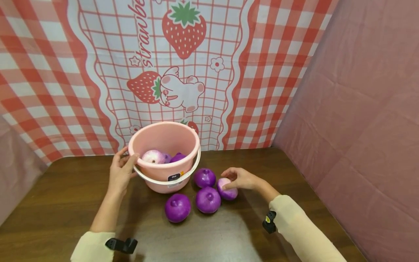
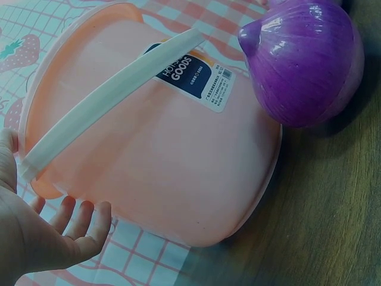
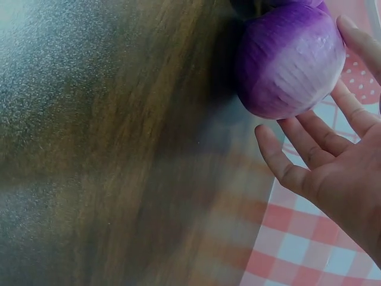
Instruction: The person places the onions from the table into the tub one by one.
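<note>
A pink bucket (image 1: 163, 174) with a white handle (image 1: 170, 182) stands on the table, onions (image 1: 154, 157) inside it. My left hand (image 1: 120, 170) holds its left side, thumb over the rim and fingers around the outer wall. Just right of the bucket lie several purple onions. At the right end of this group is a purple-and-white onion (image 1: 228, 193), also large in the right wrist view. My right hand (image 1: 240, 179) is around it, thumb at one side and fingers at the other; the fingers look spread, their tips right at its surface in the right wrist view.
Other onions sit close together: one (image 1: 204, 178) beside the bucket, one (image 1: 208, 200) in front of it, and one (image 1: 178, 208) nearer me. Behind the brown table (image 1: 203, 240) hangs a strawberry-patterned cloth (image 1: 262, 91), with a pink cloth (image 1: 347, 109) along the right.
</note>
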Motion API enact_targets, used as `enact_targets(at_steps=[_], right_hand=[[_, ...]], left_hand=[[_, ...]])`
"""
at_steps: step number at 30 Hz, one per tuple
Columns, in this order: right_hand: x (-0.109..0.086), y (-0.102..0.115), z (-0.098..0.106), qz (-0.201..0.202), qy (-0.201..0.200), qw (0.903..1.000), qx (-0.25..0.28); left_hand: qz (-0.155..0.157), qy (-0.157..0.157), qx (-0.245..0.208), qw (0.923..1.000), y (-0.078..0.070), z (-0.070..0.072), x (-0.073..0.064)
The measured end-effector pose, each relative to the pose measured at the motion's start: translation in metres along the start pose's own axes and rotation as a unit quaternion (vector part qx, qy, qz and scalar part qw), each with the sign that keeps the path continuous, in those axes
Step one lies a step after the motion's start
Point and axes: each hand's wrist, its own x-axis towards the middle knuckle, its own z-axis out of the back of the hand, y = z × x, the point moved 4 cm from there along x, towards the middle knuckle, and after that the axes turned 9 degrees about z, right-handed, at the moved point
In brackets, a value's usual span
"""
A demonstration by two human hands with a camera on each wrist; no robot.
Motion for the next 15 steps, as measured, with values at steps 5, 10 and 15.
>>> enact_targets(at_steps=[5, 10, 15], right_hand=[[-0.001, -0.0019, -0.0018, -0.001, 0.003, 1.0, 0.002], [-0.0032, -0.0017, -0.003, -0.009, 0.002, 0.9999, 0.007], [-0.0039, -0.003, -0.0038, -0.013, -0.002, 0.9998, 0.014]], left_hand=[[0.0, -0.004, -0.002, 1.0, 0.0006, -0.0008, 0.001], [-0.002, -0.003, -0.005, 1.0, 0.0003, -0.0005, 0.0002], [-0.006, 0.0, -0.005, 1.0, 0.0, -0.0004, -0.0002]])
